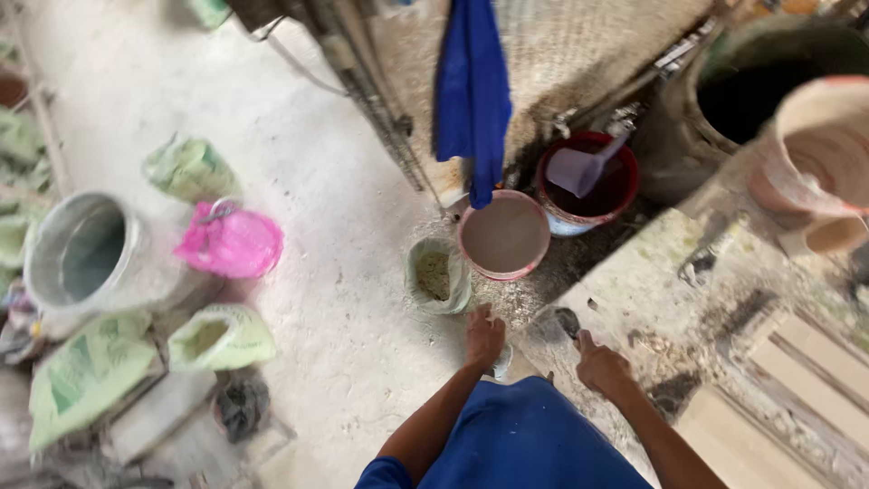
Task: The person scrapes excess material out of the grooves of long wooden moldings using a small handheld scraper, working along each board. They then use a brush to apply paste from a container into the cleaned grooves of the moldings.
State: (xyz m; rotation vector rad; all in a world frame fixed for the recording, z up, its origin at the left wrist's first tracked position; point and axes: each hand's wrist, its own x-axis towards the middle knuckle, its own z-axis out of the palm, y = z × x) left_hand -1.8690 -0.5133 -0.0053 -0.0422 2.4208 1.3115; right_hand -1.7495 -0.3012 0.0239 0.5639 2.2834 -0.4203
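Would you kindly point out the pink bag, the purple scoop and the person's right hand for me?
pink bag (232, 243): head view, middle of its bulging side.
purple scoop (579, 170): head view, on its blade, inside the red bucket (628, 192).
right hand (601, 367): head view, back of the hand.

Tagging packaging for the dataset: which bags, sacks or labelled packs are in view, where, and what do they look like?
Open sack: floor, centre, beyond the left hand; pale green, rolled rim, tan powder inside.
Open green sack: lower left, mouth open.
Flat green sack: far lower left, green and white print.
Tied green bag: upper left.
Pink bag: beside the metal drum, bunched shut.
No signs or screens.
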